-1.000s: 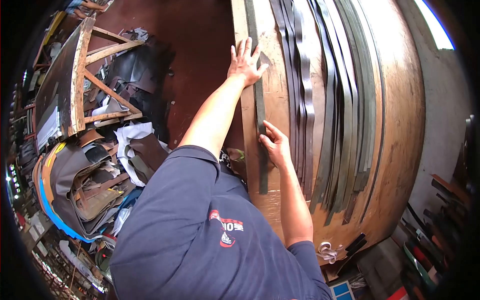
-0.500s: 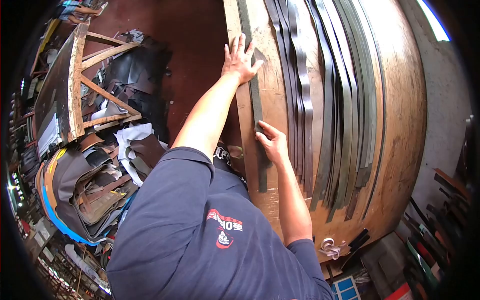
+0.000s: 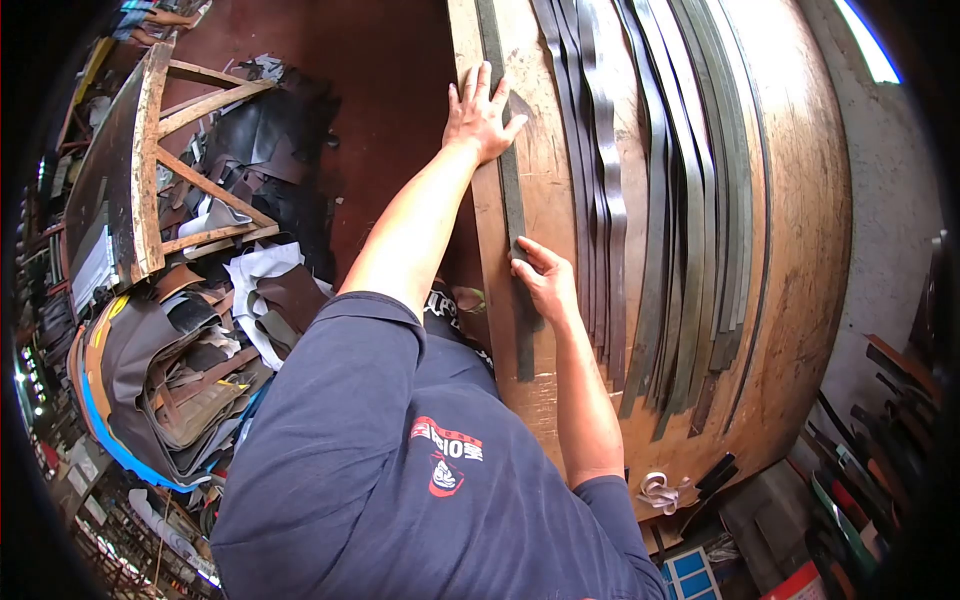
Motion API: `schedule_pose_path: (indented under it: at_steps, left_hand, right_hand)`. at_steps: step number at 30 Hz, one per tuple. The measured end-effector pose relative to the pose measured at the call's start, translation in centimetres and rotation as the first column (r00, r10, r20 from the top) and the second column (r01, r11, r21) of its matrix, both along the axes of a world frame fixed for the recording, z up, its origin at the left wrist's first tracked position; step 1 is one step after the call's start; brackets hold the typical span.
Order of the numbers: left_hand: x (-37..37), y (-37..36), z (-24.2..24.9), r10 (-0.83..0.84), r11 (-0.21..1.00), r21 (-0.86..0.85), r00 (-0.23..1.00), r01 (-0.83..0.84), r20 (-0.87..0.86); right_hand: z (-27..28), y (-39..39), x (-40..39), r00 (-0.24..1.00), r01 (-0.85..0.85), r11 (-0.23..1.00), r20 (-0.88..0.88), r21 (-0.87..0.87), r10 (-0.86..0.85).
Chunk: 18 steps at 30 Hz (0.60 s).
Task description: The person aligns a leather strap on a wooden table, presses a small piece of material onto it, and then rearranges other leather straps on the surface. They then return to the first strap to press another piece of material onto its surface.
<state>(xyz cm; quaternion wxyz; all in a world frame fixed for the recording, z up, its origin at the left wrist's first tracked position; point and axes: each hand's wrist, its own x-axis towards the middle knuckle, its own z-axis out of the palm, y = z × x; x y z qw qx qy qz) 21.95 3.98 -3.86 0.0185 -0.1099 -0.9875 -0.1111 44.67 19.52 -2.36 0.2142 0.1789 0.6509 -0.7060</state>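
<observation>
A long dark grey strip, leather-like (image 3: 513, 200), lies lengthwise along the left side of the wooden table (image 3: 800, 210). My left hand (image 3: 480, 122) presses flat across its upper part, fingers spread and palm down. Lower on the same strip is my right hand (image 3: 547, 280), thumb and forefinger bent together at its right edge, the other fingers curled. What lies between those fingertips is partly hidden. To the right of my hands, several dark brown strips (image 3: 608, 200) and grey-green strips (image 3: 690, 220) lie side by side.
White ribbon-like loops (image 3: 662, 492) lie at the table's near end. At left stand a wooden frame (image 3: 148, 160) and a pile of leather scraps (image 3: 165, 380). A wall (image 3: 885, 210) runs along the right, with hanging strips (image 3: 900, 470). Another person's legs (image 3: 165, 18) show at top left.
</observation>
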Motion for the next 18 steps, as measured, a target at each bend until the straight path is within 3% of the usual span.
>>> schedule_pose_path:
  at_steps: [18]
  left_hand:
    - [0.03, 0.10, 0.18, 0.004, 1.000, 0.003, 1.000, -0.004, 0.014]
  right_hand:
    - [0.11, -0.03, -0.18, 1.000, -0.008, 0.999, 0.016, 0.031, 0.007]
